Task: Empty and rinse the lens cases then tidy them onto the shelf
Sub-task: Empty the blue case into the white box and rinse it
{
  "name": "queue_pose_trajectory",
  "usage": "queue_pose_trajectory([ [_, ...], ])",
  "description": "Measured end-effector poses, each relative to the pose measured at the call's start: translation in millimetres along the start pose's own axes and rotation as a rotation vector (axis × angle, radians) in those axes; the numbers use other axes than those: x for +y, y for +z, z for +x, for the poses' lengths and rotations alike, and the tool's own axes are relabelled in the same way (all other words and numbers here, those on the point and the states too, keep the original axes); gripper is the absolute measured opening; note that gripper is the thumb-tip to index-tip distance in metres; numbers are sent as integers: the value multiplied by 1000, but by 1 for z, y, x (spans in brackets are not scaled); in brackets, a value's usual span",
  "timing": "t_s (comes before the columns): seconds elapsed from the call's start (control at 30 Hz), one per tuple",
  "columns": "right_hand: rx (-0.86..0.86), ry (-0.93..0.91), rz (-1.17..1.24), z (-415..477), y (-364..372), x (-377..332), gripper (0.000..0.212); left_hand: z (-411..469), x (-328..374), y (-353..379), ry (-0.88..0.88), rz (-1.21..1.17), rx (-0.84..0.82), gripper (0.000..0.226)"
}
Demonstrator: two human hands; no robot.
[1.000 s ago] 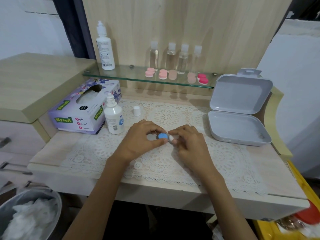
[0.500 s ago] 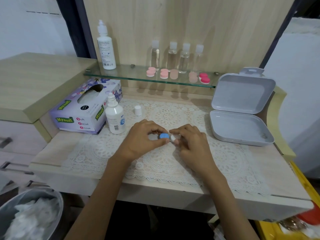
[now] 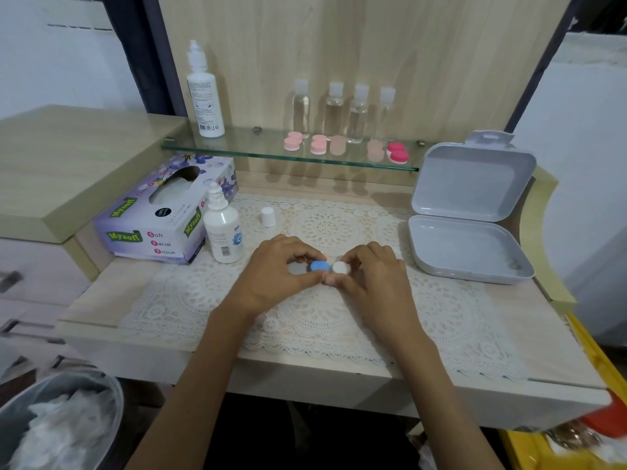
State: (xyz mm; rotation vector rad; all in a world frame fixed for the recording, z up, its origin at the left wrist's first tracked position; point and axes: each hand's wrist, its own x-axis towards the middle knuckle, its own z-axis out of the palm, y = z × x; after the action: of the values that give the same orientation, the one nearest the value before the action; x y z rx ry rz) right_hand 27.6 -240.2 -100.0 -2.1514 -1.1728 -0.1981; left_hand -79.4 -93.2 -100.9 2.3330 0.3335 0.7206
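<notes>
Holding lens case (image 3: pixel 330 268) over lace mat (image 3: pixel 305 322): our left hand (image 3: pixel 274 276) pinches blue cap (image 3: pixel 319 266), right hand (image 3: pixel 373 281) pinches white cap (image 3: pixel 340 268); pink cases (image 3: pixel 319 144) on shelf (image 3: pixel 237 153).

At the centre of the frame, the right hand (image 3: pixel 376 283) has eased its fingers back from the lens case (image 3: pixel 329 267). Its white cap (image 3: pixel 340 268), half hidden a second ago, now shows fully beside the blue cap (image 3: pixel 319 266).
</notes>
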Motion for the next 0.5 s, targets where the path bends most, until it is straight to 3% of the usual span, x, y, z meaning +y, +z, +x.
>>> queue_pose_trajectory([
  [0.2, -12, -18, 95, -7, -3, -4, 40, 1, 2, -1, -3, -9, -8, 23],
  [0.5, 10, -33, 153, -2, 2, 4, 17, 0, 3, -1, -4, -29, -4, 21],
])
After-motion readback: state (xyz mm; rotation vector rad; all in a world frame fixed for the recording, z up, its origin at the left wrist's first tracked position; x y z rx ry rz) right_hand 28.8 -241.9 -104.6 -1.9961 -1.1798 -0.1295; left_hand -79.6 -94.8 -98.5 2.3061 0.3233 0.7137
